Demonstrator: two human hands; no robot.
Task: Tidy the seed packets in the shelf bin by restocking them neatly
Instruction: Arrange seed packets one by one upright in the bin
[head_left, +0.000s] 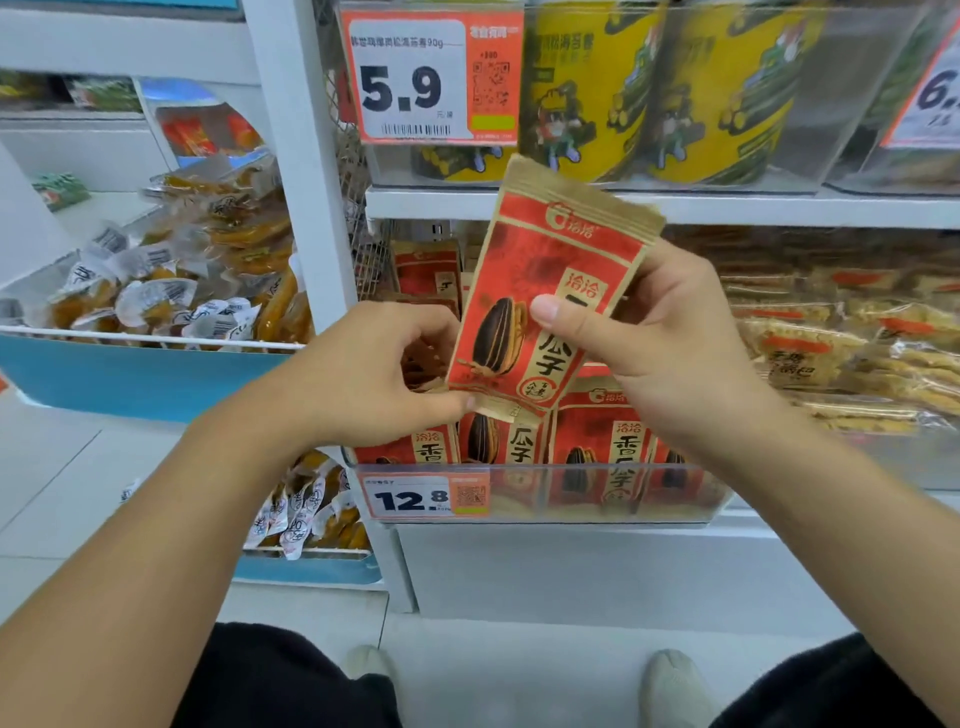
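Both hands are raised over the shelf bin (545, 499): a seed packet (540, 306), tilted, is pinched by the left hand (363, 374) at its bottom corner, apparently, and by the right hand (670, 343) at its edge. Packets (597, 441) already standing behind could be toppled if it is pushed in crooked.

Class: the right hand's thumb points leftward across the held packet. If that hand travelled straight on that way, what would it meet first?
Most likely the left hand, which pinches the same seed packet at its lower left corner. The right hand faces it across the packet; depth is uncertain.

both hands raised, left (363, 374), right (670, 348), fingers pinching
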